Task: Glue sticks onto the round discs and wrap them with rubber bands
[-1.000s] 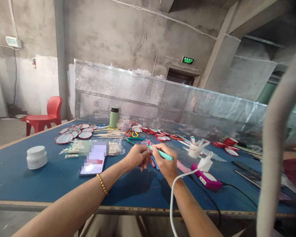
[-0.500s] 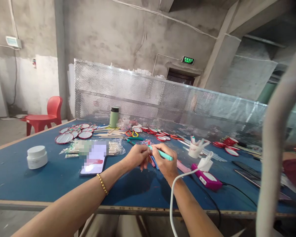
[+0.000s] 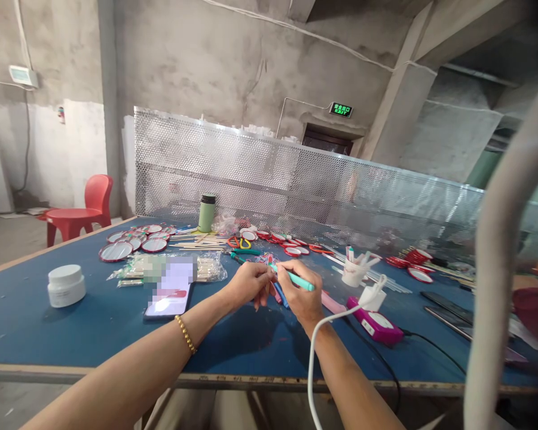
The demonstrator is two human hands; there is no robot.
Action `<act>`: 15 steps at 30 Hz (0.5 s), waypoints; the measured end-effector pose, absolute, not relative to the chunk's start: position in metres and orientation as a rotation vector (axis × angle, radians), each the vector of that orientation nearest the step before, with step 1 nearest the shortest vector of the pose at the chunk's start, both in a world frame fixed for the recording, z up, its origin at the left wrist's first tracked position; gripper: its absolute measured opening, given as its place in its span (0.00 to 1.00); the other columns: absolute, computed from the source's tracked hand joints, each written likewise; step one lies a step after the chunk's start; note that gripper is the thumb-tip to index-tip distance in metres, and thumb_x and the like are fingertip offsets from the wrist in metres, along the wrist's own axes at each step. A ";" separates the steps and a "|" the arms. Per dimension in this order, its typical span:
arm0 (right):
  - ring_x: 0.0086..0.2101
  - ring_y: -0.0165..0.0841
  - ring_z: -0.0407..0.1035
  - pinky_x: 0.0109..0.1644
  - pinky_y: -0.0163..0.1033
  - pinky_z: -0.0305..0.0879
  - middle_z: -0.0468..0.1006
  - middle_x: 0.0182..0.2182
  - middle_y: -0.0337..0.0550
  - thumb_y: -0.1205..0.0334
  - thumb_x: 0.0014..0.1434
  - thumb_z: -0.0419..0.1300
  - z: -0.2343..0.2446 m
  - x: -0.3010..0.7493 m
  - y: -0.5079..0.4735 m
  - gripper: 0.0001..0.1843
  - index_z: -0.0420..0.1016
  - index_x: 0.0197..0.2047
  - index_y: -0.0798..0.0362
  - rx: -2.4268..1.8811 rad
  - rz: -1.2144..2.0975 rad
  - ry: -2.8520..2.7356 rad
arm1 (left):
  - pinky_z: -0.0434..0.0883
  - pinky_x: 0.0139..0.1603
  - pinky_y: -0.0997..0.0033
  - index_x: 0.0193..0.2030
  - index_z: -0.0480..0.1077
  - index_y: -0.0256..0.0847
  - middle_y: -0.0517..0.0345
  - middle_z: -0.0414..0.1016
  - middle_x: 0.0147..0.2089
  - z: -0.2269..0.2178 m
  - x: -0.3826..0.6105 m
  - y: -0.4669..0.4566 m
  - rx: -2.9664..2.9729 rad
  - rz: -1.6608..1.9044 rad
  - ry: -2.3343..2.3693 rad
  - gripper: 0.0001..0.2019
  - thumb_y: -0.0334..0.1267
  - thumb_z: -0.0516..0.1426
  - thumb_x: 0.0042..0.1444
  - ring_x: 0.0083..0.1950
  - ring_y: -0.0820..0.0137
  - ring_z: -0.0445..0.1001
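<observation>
Over the middle of the blue table, my right hand (image 3: 301,292) grips a teal marker pen (image 3: 299,280), its tip pointing left toward my other hand. Fingers pinched together, my left hand (image 3: 252,283) holds something small and reddish at the pen's tip; its kind I cannot make out. Behind and below the fingers lie a blue pen (image 3: 282,295) and red and pink ones, partly hidden. A smartphone (image 3: 170,298) with a lit screen leans left of my left wrist, against a clear bag of wooden sticks (image 3: 211,266).
Round red-rimmed discs (image 3: 116,251) lie at the back left, more at the back right. A green bottle (image 3: 207,213) stands near the perforated metal screen (image 3: 233,161). A white jar (image 3: 66,286) sits left. To the right are a cup of pens (image 3: 354,272) and a magenta power strip (image 3: 376,325) with a white cable.
Almost nothing differs. Both hands keep the same place and hold, with the pen's tip still by my left fingers; the whole view has shifted very slightly.
</observation>
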State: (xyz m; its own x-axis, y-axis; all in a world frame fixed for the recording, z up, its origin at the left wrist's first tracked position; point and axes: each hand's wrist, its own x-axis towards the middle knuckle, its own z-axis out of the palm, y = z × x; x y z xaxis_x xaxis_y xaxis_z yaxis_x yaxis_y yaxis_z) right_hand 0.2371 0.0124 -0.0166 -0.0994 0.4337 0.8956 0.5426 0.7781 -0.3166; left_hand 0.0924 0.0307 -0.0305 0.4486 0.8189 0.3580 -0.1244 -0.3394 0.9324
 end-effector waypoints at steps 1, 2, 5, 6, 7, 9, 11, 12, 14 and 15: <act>0.22 0.29 0.68 0.29 0.34 0.64 0.75 0.21 0.37 0.64 0.59 0.57 -0.017 0.237 0.013 0.09 0.73 0.28 0.52 -0.768 -0.104 -1.729 | 0.61 0.16 0.80 0.27 0.66 0.36 0.62 0.67 0.18 -0.031 0.092 0.031 1.632 1.101 0.615 0.16 0.47 0.56 0.55 0.16 0.77 0.67; 0.22 0.30 0.68 0.29 0.34 0.64 0.75 0.21 0.37 0.64 0.59 0.57 -0.017 0.237 0.013 0.09 0.73 0.28 0.52 -0.768 -0.102 -1.731 | 0.61 0.16 0.80 0.26 0.66 0.36 0.62 0.67 0.18 -0.031 0.092 0.032 1.633 1.102 0.615 0.16 0.47 0.56 0.55 0.16 0.77 0.66; 0.22 0.30 0.68 0.29 0.34 0.64 0.75 0.21 0.37 0.64 0.60 0.57 -0.017 0.237 0.013 0.09 0.73 0.28 0.52 -0.777 -0.113 -1.731 | 0.61 0.16 0.80 0.26 0.65 0.36 0.62 0.68 0.18 -0.032 0.093 0.033 1.631 1.105 0.624 0.16 0.48 0.57 0.55 0.16 0.77 0.66; 0.22 0.30 0.68 0.28 0.34 0.64 0.75 0.21 0.37 0.64 0.59 0.57 -0.017 0.237 0.012 0.09 0.73 0.27 0.52 -0.780 -0.119 -1.729 | 0.61 0.16 0.80 0.26 0.66 0.36 0.62 0.68 0.18 -0.032 0.093 0.032 1.628 1.105 0.629 0.16 0.48 0.57 0.54 0.16 0.77 0.66; 0.22 0.30 0.68 0.28 0.34 0.63 0.75 0.21 0.37 0.64 0.59 0.57 -0.017 0.237 0.012 0.09 0.73 0.27 0.52 -0.783 -0.123 -1.726 | 0.61 0.16 0.80 0.26 0.66 0.36 0.62 0.68 0.18 -0.031 0.093 0.032 1.623 1.103 0.633 0.16 0.48 0.57 0.54 0.16 0.77 0.66; 0.22 0.29 0.68 0.28 0.34 0.63 0.75 0.21 0.37 0.64 0.59 0.57 -0.016 0.237 0.012 0.09 0.73 0.27 0.52 -0.779 -0.124 -1.723 | 0.61 0.16 0.81 0.27 0.66 0.36 0.62 0.68 0.18 -0.030 0.093 0.031 1.613 1.100 0.635 0.16 0.48 0.57 0.54 0.16 0.77 0.66; 0.22 0.29 0.68 0.28 0.34 0.63 0.75 0.21 0.37 0.64 0.60 0.57 -0.016 0.237 0.012 0.09 0.73 0.28 0.52 -0.775 -0.120 -1.725 | 0.61 0.16 0.81 0.26 0.66 0.36 0.63 0.67 0.18 -0.029 0.092 0.029 1.612 1.098 0.631 0.15 0.47 0.57 0.54 0.16 0.77 0.66; 0.22 0.29 0.68 0.28 0.34 0.63 0.75 0.21 0.37 0.64 0.60 0.57 -0.016 0.237 0.012 0.09 0.73 0.27 0.52 -0.773 -0.118 -1.726 | 0.61 0.16 0.81 0.26 0.66 0.36 0.63 0.66 0.18 -0.028 0.092 0.029 1.615 1.097 0.628 0.16 0.47 0.57 0.54 0.16 0.77 0.66; 0.22 0.29 0.67 0.28 0.34 0.63 0.74 0.21 0.37 0.64 0.60 0.57 -0.016 0.237 0.012 0.09 0.73 0.27 0.52 -0.773 -0.117 -1.727 | 0.61 0.16 0.81 0.26 0.66 0.36 0.63 0.66 0.17 -0.028 0.092 0.029 1.624 1.097 0.624 0.16 0.47 0.57 0.55 0.16 0.77 0.66; 0.22 0.29 0.67 0.28 0.34 0.63 0.74 0.21 0.37 0.64 0.60 0.57 -0.016 0.237 0.012 0.10 0.73 0.27 0.52 -0.771 -0.118 -1.727 | 0.61 0.16 0.81 0.26 0.66 0.36 0.63 0.66 0.18 -0.029 0.092 0.029 1.626 1.097 0.625 0.16 0.47 0.57 0.55 0.16 0.77 0.66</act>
